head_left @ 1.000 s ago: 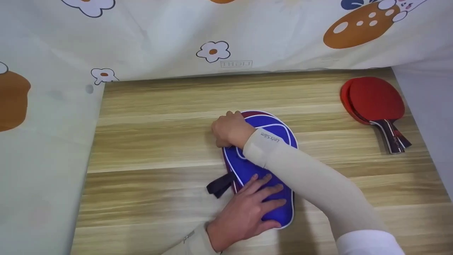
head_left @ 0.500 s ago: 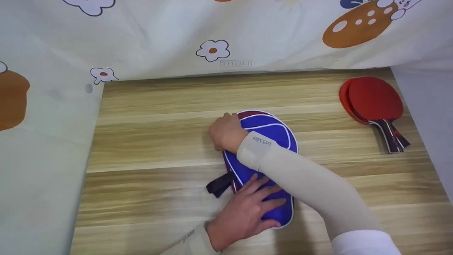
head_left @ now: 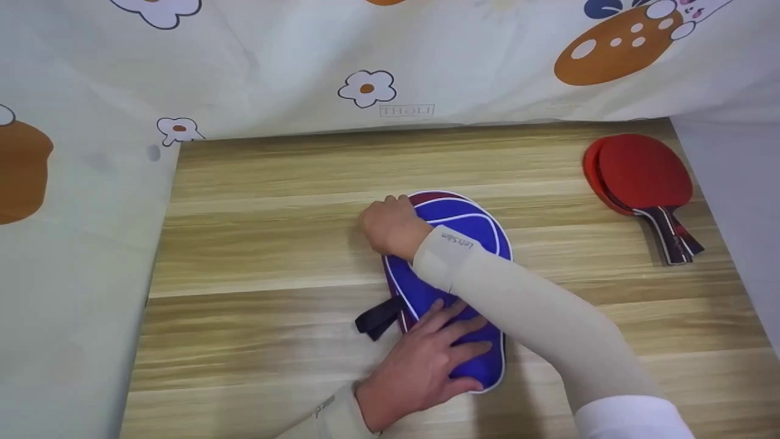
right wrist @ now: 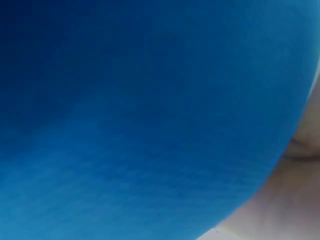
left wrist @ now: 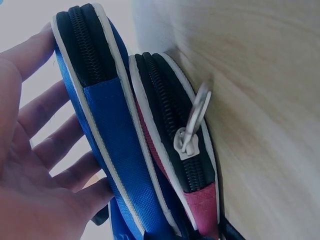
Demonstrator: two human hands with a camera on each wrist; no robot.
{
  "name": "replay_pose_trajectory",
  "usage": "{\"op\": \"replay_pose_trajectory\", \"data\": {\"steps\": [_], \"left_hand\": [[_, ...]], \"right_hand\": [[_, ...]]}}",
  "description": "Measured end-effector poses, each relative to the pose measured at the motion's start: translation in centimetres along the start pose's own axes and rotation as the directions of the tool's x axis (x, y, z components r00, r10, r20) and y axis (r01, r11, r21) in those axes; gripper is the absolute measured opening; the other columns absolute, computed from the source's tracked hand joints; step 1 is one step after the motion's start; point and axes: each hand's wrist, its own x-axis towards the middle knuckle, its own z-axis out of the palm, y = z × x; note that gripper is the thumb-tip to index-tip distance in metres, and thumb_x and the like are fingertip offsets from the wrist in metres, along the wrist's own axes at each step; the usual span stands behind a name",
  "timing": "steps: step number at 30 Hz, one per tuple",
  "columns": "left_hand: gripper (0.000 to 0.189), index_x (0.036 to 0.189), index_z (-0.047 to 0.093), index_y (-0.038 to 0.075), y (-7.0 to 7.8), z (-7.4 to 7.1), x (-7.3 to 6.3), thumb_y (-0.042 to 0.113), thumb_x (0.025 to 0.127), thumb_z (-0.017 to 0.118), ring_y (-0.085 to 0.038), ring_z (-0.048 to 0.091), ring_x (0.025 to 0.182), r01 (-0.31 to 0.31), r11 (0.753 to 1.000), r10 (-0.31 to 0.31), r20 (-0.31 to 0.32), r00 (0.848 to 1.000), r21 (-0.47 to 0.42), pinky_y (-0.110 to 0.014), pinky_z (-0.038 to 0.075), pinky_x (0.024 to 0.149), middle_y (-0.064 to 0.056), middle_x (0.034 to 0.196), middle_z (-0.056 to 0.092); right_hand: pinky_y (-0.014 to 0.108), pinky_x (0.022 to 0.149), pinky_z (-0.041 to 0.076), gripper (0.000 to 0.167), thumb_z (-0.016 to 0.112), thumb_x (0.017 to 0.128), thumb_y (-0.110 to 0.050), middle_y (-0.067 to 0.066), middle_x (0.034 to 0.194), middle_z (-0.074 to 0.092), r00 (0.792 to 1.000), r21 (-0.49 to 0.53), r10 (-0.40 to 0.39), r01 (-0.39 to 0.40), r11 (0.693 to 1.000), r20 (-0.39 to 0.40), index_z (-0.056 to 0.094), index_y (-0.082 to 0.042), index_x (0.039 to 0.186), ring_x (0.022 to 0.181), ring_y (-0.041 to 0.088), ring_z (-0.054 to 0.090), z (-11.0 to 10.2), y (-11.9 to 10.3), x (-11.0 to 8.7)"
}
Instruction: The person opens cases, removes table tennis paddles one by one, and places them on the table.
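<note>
Blue fabric in the middle of the tabletop (head_left: 262, 256), and both hands are at it: the blue case (head_left: 420, 283) lies flat over a red case (left wrist: 201, 207), whose edge peeks out along the top and left. Left hand (head_left: 423, 366) is spread wide, fingers fanned across the lower half. And the right hand (head_left: 393, 228), oh, that's the one to watch: bent over the upper left edge, knuckles up, fingertips hidden. Pinching something? I can't tell from here, and the right wrist view is nearly all blurred blue. Trouble spots, then. If that right hand tugs hard and the left presses too lightly, I'd expect the two cases to slide over each other, since nothing visible ties them. The black strap (head_left: 381, 318) juts out at the left side and could snag a pull along that edge. Look at the left wrist view: a metal zip pull (left wrist: 198, 112) sits on the red one, so grabbing the wrong zip is possible. The right sleeve (head_left: 530, 305) crosses close above the left fingers, and a sudden swing could knock them. Red paddles (head_left: 646, 171), stacked at the far right, look safely clear.
</note>
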Motion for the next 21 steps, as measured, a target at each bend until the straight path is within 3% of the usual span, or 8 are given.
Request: {"op": "replay_pose_trajectory", "data": {"steps": [8,17,21], "left_hand": [[0.049,0.130,0.070,0.029,0.1,-0.2,0.0,0.062,0.096,0.057,-0.028,0.045,0.148,0.000,1.000,0.000,0.008,1.000,0.013,-0.050,0.043,0.119,0.003,0.148,0.059],[0.049,0.130,0.069,0.029,0.2,-0.5,0.1,0.062,0.095,0.058,-0.028,0.048,0.146,0.004,1.000,-0.005,0.029,1.000,0.027,-0.049,0.041,0.120,0.002,0.149,0.059],[0.049,0.130,0.070,0.029,0.2,-0.6,0.1,0.061,0.094,0.061,-0.029,0.047,0.146,0.006,1.000,-0.007,0.036,0.999,0.027,-0.049,0.041,0.121,0.002,0.149,0.059]], "right_hand": [[0.050,0.090,0.058,0.018,0.061,0.097,-0.006,0.017,0.115,0.072,0.991,0.038,-0.104,0.107,0.994,-0.088,0.069,-0.007,0.113,0.103,0.036,0.068,-0.1,0.8,0.0],[0.047,0.085,0.061,0.015,0.058,0.098,-0.007,0.017,0.107,0.074,0.989,0.064,-0.119,0.125,0.990,-0.089,0.073,-0.004,0.100,0.095,0.033,0.069,-0.6,2.0,0.2],[0.042,0.080,0.060,0.017,0.055,0.097,-0.005,0.016,0.097,0.074,0.988,0.079,-0.114,0.123,0.989,-0.106,0.070,-0.004,0.089,0.081,0.027,0.063,-0.9,2.9,0.3]]}}
